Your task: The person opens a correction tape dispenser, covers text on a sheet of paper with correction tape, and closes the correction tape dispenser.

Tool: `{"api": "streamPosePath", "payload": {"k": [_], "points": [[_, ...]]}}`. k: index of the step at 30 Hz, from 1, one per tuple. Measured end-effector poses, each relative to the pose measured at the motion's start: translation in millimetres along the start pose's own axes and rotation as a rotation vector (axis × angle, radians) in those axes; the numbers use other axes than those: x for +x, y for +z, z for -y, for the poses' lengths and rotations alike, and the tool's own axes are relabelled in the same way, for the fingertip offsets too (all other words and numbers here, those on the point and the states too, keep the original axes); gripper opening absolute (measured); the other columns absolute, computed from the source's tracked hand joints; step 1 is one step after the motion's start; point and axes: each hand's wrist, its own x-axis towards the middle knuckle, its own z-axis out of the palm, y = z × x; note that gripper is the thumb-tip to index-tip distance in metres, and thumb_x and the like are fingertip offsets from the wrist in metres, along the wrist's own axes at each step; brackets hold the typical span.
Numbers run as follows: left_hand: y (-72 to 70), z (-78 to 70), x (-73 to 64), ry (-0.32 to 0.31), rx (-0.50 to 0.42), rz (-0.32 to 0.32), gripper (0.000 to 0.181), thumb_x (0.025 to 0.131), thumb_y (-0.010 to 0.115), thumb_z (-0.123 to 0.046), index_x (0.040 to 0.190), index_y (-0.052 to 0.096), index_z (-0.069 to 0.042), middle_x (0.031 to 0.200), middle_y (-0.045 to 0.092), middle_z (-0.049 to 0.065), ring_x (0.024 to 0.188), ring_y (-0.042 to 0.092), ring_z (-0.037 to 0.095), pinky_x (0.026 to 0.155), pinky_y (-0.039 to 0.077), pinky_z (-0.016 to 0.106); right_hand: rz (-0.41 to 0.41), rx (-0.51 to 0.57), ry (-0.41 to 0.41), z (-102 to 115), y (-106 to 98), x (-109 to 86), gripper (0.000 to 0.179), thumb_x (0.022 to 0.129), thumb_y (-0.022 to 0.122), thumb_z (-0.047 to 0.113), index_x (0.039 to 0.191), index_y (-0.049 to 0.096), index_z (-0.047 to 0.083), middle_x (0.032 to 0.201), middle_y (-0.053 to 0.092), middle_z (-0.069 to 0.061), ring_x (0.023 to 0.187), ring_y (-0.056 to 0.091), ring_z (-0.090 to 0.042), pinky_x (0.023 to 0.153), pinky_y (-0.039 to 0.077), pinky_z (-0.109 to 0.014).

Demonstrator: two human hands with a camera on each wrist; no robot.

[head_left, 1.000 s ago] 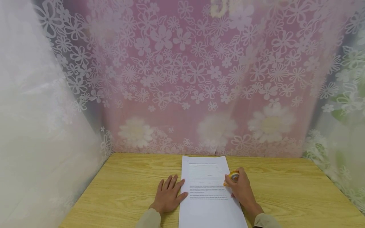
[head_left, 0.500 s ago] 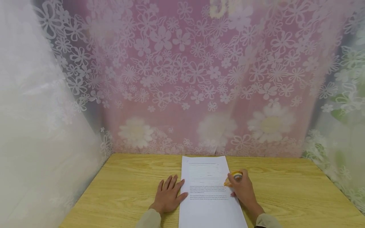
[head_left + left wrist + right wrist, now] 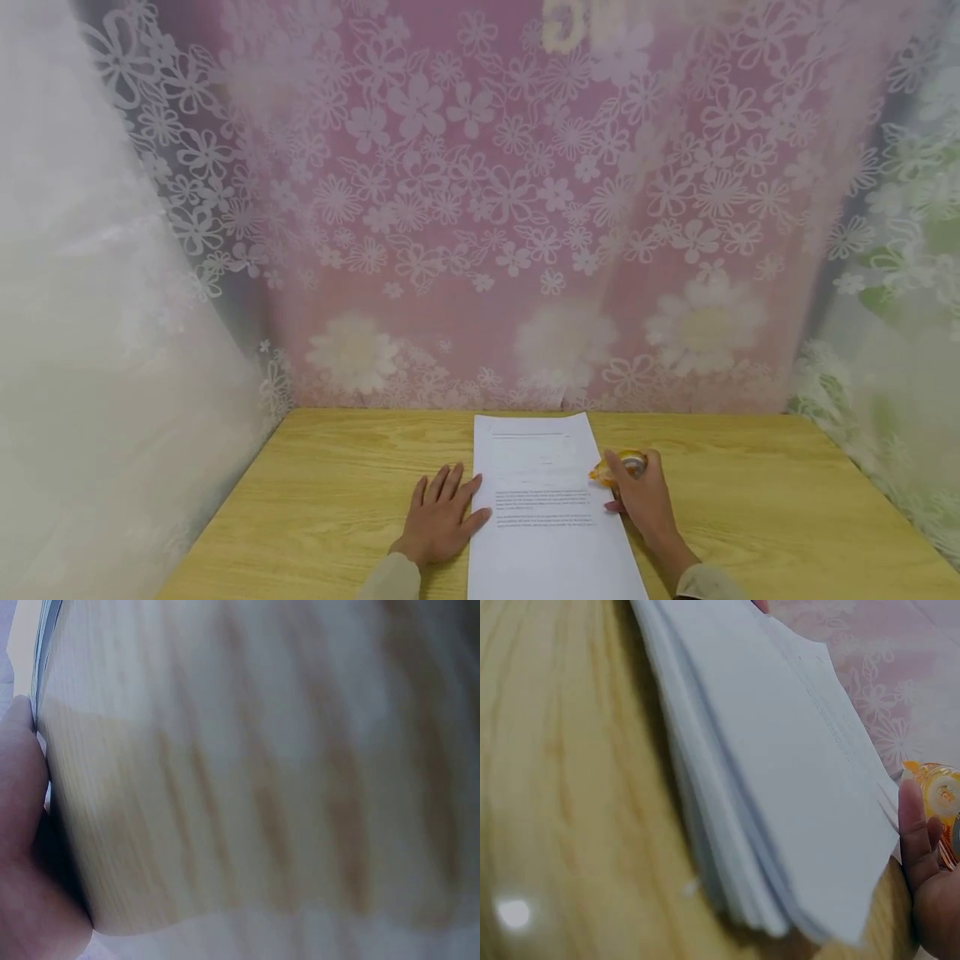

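Note:
A stack of printed paper [image 3: 551, 558] lies on the wooden table, its top sheet bearing text lines. My left hand [image 3: 438, 518] lies flat at the stack's left edge, fingers spread, thumb and index fingertip on the paper. At the right edge, my right hand [image 3: 645, 504] grips an orange, see-through correction tape [image 3: 628, 463] between thumb and fingers. Its tip points left over the sheet; whether it touches I cannot tell. In the right wrist view the correction tape [image 3: 941, 791] shows a round reel, partly hidden by the hand. Above the text, part of the page looks whitened with faint remnants.
Wood-grain table surface [image 3: 330, 492] extends on both sides of the stack. A pink flowered curtain [image 3: 465, 250] hangs behind the table's back edge, with pale sheeting [image 3: 112, 333] at the left and more at the right. The stack's many page edges [image 3: 727, 847] fan slightly.
My right hand has shifted slightly right, and the correction tape has turned to lie flatter, its tip a little farther up the page. The left hand stays put. The head view has shifted slightly.

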Motion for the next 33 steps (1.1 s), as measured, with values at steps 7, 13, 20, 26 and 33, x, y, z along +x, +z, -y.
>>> {"api": "streamPosePath", "payload": {"k": [7, 13, 20, 26, 33], "points": [[-2.9, -2.6, -2.8, -0.010, -0.029, 0.013, 0.061, 0.099, 0.030, -0.059, 0.148, 0.038, -0.023, 0.156, 0.022, 0.011, 0.142, 0.013, 0.034, 0.108, 0.003, 0.060, -0.009, -0.028, 0.000, 3.8, 4.6, -6.4, 0.072, 0.087, 0.068, 0.046, 0.130, 0.029, 0.004, 0.083, 0.061, -0.012, 0.047, 0.059, -0.025, 0.048, 0.052, -0.032], [-5.5, -3.2, -5.3, -0.004, -0.036, 0.008, 0.061, 0.099, 0.032, -0.057, 0.149, 0.038, -0.022, 0.156, 0.022, 0.011, 0.142, 0.013, 0.035, 0.108, 0.003, 0.060, 0.023, -0.021, -0.044, 23.6, 19.5, -18.8, 0.073, 0.086, 0.069, 0.047, 0.131, 0.031, 0.004, 0.084, 0.059, -0.012, 0.044, 0.052, -0.021, 0.048, 0.050, -0.031], [-6.9, -3.7, -3.4, 0.002, -0.043, 0.007, 0.062, 0.098, 0.032, -0.058, 0.149, 0.036, -0.022, 0.156, 0.021, 0.012, 0.142, 0.012, 0.036, 0.108, 0.003, 0.062, 0.138, -0.020, -0.131, 47.2, 58.4, -32.2, 0.058, 0.089, 0.069, 0.037, 0.123, 0.035, 0.004, 0.082, 0.059, -0.012, 0.043, 0.052, -0.021, 0.045, 0.050, -0.034], [-4.2, -3.2, 0.5, -0.013, -0.010, 0.015, 0.064, 0.097, 0.029, -0.061, 0.149, 0.036, -0.024, 0.157, 0.020, 0.010, 0.143, 0.012, 0.034, 0.108, 0.003, 0.061, 0.196, -0.088, -0.173, 46.6, 98.9, -38.3, 0.056, 0.089, 0.067, 0.040, 0.121, 0.037, 0.006, 0.081, 0.059, -0.009, 0.042, 0.052, -0.018, 0.042, 0.047, -0.030], [-0.1, 0.4, 1.5, -0.014, 0.025, 0.008, 0.065, 0.097, 0.027, -0.064, 0.149, 0.036, -0.026, 0.156, 0.022, 0.009, 0.143, 0.013, 0.032, 0.109, 0.005, 0.060, 0.162, -0.137, -0.227, 29.5, 122.9, -35.8, 0.052, 0.089, 0.068, 0.039, 0.116, 0.039, 0.004, 0.095, 0.054, -0.010, 0.064, 0.056, -0.015, 0.051, 0.049, -0.028]]}}
